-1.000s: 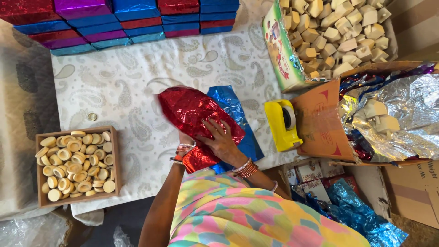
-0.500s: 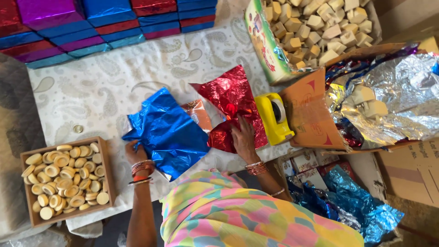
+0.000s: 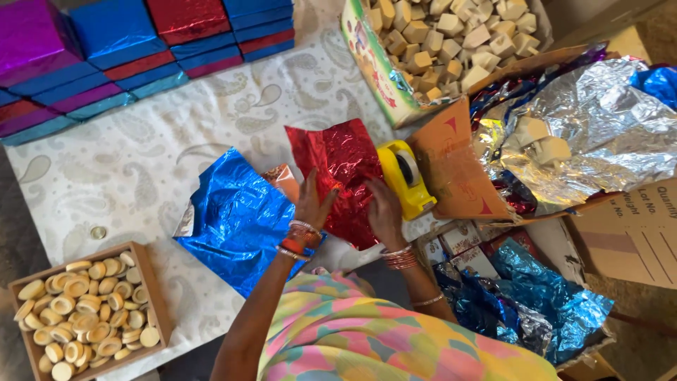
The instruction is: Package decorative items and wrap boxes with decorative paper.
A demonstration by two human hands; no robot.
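- Red foil sheet [image 3: 337,169] lies crinkled and spread on the patterned cloth, just left of the yellow tape dispenser [image 3: 405,176]; both hands rest on its near edge.
- Left hand [image 3: 312,206] presses flat with fingers spread on the sheet's left side, apparently to keep the springy foil from curling.
- Right hand [image 3: 383,210] lies palm down on the sheet's right side, gripping nothing; the hands sit apart, one at each lower corner, which looks like smoothing.
- Blue foil sheet [image 3: 240,219] lies left of the red one, touching the left wrist and bangles; its far corner lifts off the cloth.
- Small orange-brown piece [image 3: 283,180] shows between the two sheets, partly covered; what it is cannot be told.
- Dispenser stands just beside the right hand, likely kept within easy reach.
- Wooden tray [image 3: 144,261] full of round pale biscuits [image 3: 81,314] sits well left of the red sheet, toward the person.
- Cardboard box [image 3: 377,77] of pale cubes [image 3: 451,35] stands beyond the dispenser; silver foil [image 3: 599,134] holding a few more cubes lies right of it.
- Flat boxes [image 3: 113,42] wrapped in blue, red and purple foil are stacked in rows far beyond the sheets.
- Patterned cloth [image 3: 141,162], white with grey paisley, covers the work surface; loose blue foil [image 3: 557,303] and brown cartons [image 3: 635,233] crowd the floor to the right.
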